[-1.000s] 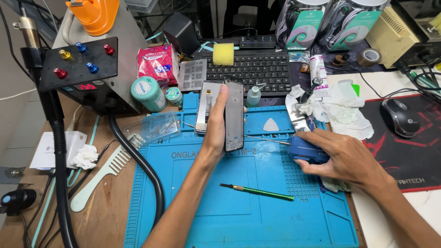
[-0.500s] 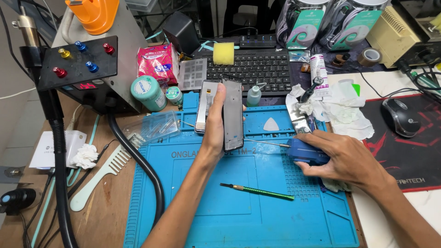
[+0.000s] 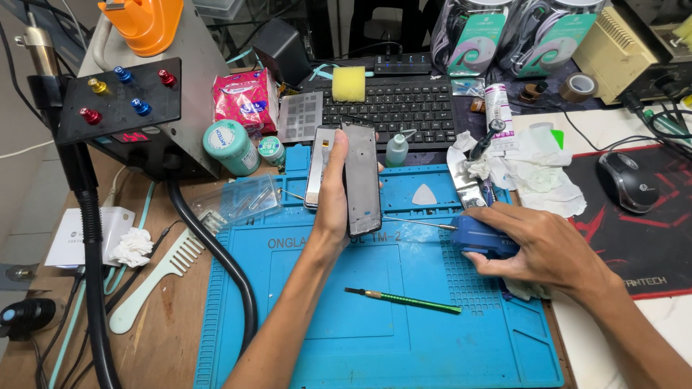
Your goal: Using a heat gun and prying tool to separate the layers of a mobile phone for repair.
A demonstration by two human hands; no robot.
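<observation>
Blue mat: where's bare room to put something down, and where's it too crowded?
On the blue mat, the front strip below the green tool is bare, as is the patch between the left hand holding the phone frame and the black hose. It is crowded near the right hand on the blue tool and the crumpled tissues.
</observation>
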